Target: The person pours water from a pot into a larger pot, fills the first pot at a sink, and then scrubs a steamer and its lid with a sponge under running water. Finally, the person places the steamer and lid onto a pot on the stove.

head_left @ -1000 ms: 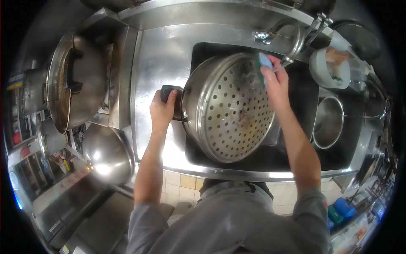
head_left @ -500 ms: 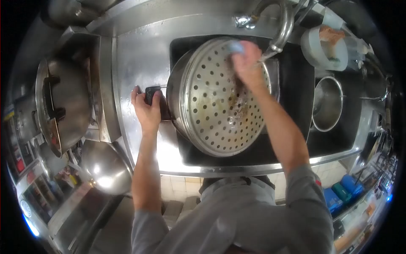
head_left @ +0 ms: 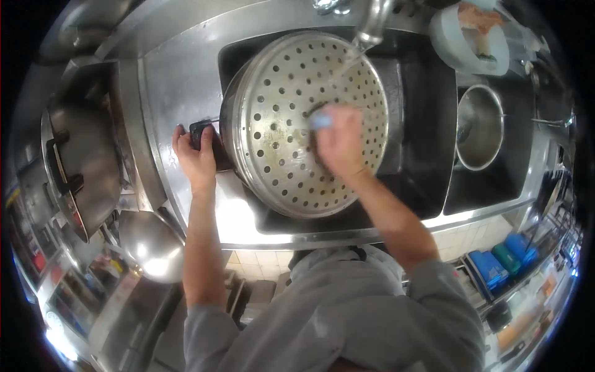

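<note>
A large steel steamer pan with a perforated bottom lies tilted in the sink, its holed face towards me. My left hand grips a black handle at the pan's left side. Against the middle of the holed face presses my right hand, blurred by motion. At its fingertips shows a small light blue pad, mostly hidden by the fingers. Water runs from the faucet onto the pan's upper right. Faint brownish stains mark the metal around the holes.
To the right, a steel bowl sits in a second sink basin. A white plastic tub stands behind it. On the left are a large lidded pan with a black handle and a shiny steel bowl. Blue bins stand at lower right.
My right hand has moved from the pan's upper edge down to its middle. The left hand still holds the handle. The whole view has shifted, bringing the sink higher in it.
</note>
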`<state>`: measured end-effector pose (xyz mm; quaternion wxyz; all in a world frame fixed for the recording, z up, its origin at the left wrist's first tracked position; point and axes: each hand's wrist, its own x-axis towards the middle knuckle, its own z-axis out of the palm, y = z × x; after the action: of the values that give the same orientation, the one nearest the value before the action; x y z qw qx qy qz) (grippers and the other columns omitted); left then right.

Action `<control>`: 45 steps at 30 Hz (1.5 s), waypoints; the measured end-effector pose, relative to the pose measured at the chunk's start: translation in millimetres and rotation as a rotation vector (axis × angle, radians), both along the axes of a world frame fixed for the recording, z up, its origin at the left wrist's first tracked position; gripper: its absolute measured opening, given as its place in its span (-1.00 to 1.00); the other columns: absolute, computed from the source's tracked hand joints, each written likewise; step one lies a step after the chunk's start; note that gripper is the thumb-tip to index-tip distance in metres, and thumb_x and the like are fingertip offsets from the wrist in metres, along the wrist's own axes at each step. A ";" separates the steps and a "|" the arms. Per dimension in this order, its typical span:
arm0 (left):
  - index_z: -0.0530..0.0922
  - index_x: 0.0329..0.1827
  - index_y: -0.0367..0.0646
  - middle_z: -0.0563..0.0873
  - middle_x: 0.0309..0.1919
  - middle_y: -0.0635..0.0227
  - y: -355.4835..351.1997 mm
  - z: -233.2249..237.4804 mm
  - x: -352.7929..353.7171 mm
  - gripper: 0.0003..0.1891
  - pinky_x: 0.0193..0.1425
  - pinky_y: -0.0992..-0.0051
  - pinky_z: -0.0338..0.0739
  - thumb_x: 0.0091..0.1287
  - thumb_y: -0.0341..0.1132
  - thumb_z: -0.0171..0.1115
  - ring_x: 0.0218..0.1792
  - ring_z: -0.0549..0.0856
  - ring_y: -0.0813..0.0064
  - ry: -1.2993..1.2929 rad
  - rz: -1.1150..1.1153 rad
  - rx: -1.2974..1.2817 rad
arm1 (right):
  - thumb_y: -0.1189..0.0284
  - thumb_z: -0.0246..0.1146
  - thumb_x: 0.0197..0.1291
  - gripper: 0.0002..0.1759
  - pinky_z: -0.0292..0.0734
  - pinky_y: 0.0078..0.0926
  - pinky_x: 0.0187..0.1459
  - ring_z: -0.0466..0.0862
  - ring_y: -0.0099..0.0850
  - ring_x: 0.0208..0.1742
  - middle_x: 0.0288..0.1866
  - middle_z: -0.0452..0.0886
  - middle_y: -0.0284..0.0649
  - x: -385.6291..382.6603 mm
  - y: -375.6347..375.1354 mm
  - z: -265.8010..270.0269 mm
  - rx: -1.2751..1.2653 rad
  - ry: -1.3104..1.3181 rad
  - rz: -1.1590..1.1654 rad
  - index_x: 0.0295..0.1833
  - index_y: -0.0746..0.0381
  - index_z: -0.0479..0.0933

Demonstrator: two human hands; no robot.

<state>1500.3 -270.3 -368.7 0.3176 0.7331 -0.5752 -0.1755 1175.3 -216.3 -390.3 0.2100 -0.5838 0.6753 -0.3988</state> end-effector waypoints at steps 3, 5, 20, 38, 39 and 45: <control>0.56 -0.07 -0.46 0.42 0.44 -0.17 0.4 7.8 -5.3 -0.53 0.40 0.18 0.39 0.32 -0.14 0.48 0.36 0.49 -0.09 -0.068 0.002 0.028 | 0.55 0.23 0.05 -0.63 0.43 -0.03 0.16 0.52 0.07 0.06 -0.03 0.57 0.04 8.2 41.4 15.2 -0.083 -0.050 0.226 0.04 0.27 0.52; 0.56 -0.07 -0.45 0.42 0.44 -0.14 0.7 0.4 1.6 -0.53 0.40 0.19 0.40 0.33 -0.14 0.48 0.36 0.50 -0.06 -0.120 -0.028 0.006 | 0.58 0.20 0.08 -0.62 0.44 -0.01 0.14 0.52 0.08 0.04 -0.05 0.56 0.06 -38.4 85.1 -34.2 0.088 0.002 0.132 0.07 0.30 0.51; 0.60 -0.15 -0.40 0.41 0.45 -0.17 -1.8 10.2 -10.9 -0.66 0.50 0.19 0.28 0.38 -0.23 0.43 0.46 0.42 -0.02 0.079 -0.012 0.031 | 0.28 0.23 0.21 -0.51 0.37 -0.04 0.29 0.48 0.09 0.20 0.13 0.58 0.05 -23.8 -158.2 -8.8 -0.232 0.185 0.187 0.21 0.27 0.51; 0.58 0.02 -0.40 0.72 0.00 0.18 13.2 20.3 -17.7 -0.65 0.13 0.44 0.58 0.39 -0.29 0.45 0.02 0.71 0.37 0.699 0.143 0.160 | 0.09 0.10 0.34 -0.38 0.59 -0.05 0.12 0.66 0.13 0.09 0.16 0.59 0.25 -99.9 157.8 -77.5 0.693 -0.428 -0.451 0.29 0.38 0.37; 0.56 0.03 -0.36 0.74 -0.11 0.26 24.7 33.8 -27.3 -0.69 0.01 0.49 0.60 0.40 -0.32 0.43 -0.10 0.72 0.43 0.757 0.212 0.212 | 0.11 0.12 0.34 -0.37 0.65 -0.11 -0.02 0.68 0.02 0.03 0.12 0.61 0.18 -93.0 161.4 -51.3 0.736 -0.558 -0.529 0.32 0.37 0.36; 0.55 -0.01 -0.27 0.73 -0.23 0.26 77.0 92.1 -71.7 -0.84 -0.12 0.41 0.67 0.52 -0.35 0.24 -0.23 0.74 0.37 1.160 0.293 0.447 | 0.18 0.17 0.31 -0.39 0.73 -0.35 -0.33 0.68 -0.29 -0.13 0.01 0.62 -0.01 -118.5 163.3 19.1 0.700 -0.689 -0.656 0.35 0.33 0.37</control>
<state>1428.6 -193.3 -276.5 0.4373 0.6386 -0.1531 -0.6144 1056.9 -53.0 -371.2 0.4631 -0.0772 0.8049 -0.3629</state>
